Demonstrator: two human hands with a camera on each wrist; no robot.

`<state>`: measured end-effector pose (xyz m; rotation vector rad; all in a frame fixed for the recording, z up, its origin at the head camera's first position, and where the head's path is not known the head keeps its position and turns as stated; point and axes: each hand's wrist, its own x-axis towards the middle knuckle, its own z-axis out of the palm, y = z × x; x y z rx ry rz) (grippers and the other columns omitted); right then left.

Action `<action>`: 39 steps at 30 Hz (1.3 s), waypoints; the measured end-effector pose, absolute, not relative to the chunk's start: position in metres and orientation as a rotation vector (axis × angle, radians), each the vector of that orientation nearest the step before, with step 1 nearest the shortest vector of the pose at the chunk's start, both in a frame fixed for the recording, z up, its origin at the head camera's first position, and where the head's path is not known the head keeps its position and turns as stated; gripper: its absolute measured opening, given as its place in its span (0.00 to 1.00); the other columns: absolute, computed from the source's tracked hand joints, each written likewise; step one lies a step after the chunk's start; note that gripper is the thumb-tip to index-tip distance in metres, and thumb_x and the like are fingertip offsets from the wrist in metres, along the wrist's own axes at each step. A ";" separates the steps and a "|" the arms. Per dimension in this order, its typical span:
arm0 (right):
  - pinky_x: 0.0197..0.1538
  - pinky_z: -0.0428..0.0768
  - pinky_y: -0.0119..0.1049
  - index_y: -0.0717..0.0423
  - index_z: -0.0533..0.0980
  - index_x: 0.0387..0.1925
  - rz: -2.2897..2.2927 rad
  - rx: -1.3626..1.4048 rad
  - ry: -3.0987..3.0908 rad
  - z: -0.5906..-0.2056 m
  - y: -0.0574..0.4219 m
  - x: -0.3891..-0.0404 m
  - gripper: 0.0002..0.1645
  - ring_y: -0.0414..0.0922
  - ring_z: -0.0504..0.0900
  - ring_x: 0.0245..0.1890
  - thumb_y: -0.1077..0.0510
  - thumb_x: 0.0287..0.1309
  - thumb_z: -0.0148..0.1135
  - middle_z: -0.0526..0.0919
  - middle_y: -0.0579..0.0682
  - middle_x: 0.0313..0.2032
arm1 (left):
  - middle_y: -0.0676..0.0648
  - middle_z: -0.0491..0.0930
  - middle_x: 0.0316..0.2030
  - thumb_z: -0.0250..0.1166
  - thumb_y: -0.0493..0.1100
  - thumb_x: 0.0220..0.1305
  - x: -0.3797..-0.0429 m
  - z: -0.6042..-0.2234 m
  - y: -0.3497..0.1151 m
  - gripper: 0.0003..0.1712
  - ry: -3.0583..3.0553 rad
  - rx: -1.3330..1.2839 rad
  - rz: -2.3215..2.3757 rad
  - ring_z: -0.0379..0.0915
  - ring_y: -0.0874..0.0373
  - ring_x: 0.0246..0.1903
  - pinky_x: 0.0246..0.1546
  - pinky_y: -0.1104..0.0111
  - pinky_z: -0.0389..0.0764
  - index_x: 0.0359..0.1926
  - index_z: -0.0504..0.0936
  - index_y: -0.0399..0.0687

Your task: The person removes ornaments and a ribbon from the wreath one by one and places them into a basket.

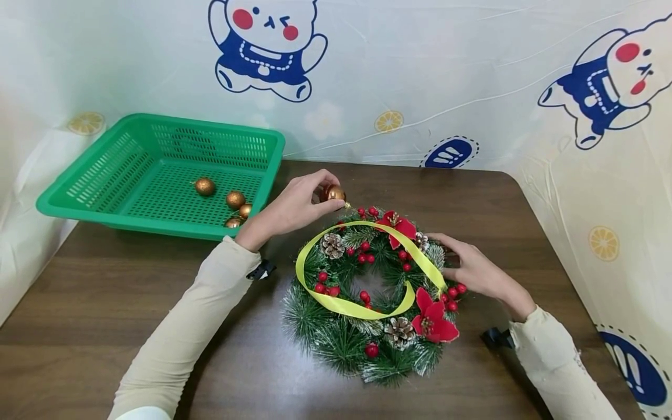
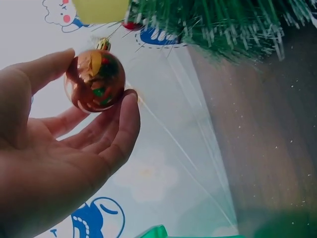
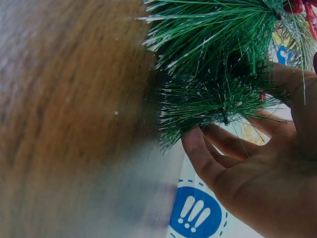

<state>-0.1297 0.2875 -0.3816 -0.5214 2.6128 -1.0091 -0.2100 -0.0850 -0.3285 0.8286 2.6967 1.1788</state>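
A shiny copper-coloured Christmas bauble with a gold cap is held between the thumb and fingers of my left hand, just off the far left edge of a green Christmas wreath. The cap points toward the wreath. My right hand grips the wreath's right side, its fingers curled under the needles in the right wrist view. Red poinsettias, pinecones and red berries decorate the wreath. A yellow ribbon lies looped across its top.
A green plastic basket stands at the back left, with several copper baubles in it. The brown wooden table meets a patterned sheet along its back edge.
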 end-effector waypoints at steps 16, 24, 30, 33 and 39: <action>0.60 0.72 0.62 0.56 0.63 0.71 -0.993 -0.524 2.633 -0.383 0.287 -0.132 0.40 0.60 0.74 0.60 0.68 0.59 0.65 0.71 0.62 0.65 | 0.44 0.77 0.50 0.69 0.45 0.65 -0.214 -0.343 -0.077 0.25 2.889 0.852 1.254 0.71 0.54 0.40 0.37 0.64 0.76 0.59 0.73 0.42; 0.60 0.72 0.62 0.55 0.63 0.72 -1.000 -0.524 2.619 -0.382 0.288 -0.133 0.40 0.60 0.75 0.59 0.67 0.60 0.65 0.72 0.62 0.64 | 0.39 0.73 0.57 0.71 0.37 0.62 -0.214 -0.349 -0.071 0.26 2.953 0.911 1.136 0.71 0.47 0.54 0.52 0.56 0.78 0.59 0.73 0.40; 0.63 0.69 0.63 0.54 0.63 0.72 -0.997 -0.500 2.615 -0.383 0.287 -0.132 0.40 0.60 0.70 0.64 0.68 0.60 0.65 0.71 0.61 0.66 | 0.43 0.74 0.52 0.71 0.44 0.63 -0.213 -0.352 -0.069 0.26 2.954 0.925 1.195 0.72 0.53 0.47 0.45 0.62 0.79 0.59 0.72 0.44; 0.63 0.68 0.63 0.54 0.63 0.72 -0.999 -0.494 2.612 -0.384 0.287 -0.132 0.40 0.60 0.69 0.65 0.68 0.59 0.64 0.70 0.60 0.67 | 0.45 0.74 0.49 0.69 0.48 0.65 -0.214 -0.353 -0.070 0.25 2.928 0.929 1.233 0.71 0.56 0.43 0.40 0.64 0.78 0.58 0.73 0.45; 0.62 0.70 0.63 0.54 0.62 0.72 -0.999 -0.495 2.611 -0.385 0.288 -0.131 0.40 0.60 0.71 0.62 0.68 0.59 0.64 0.71 0.61 0.66 | 0.44 0.75 0.52 0.65 0.46 0.69 -0.215 -0.351 -0.073 0.22 2.881 0.967 1.254 0.71 0.56 0.44 0.40 0.63 0.79 0.60 0.74 0.44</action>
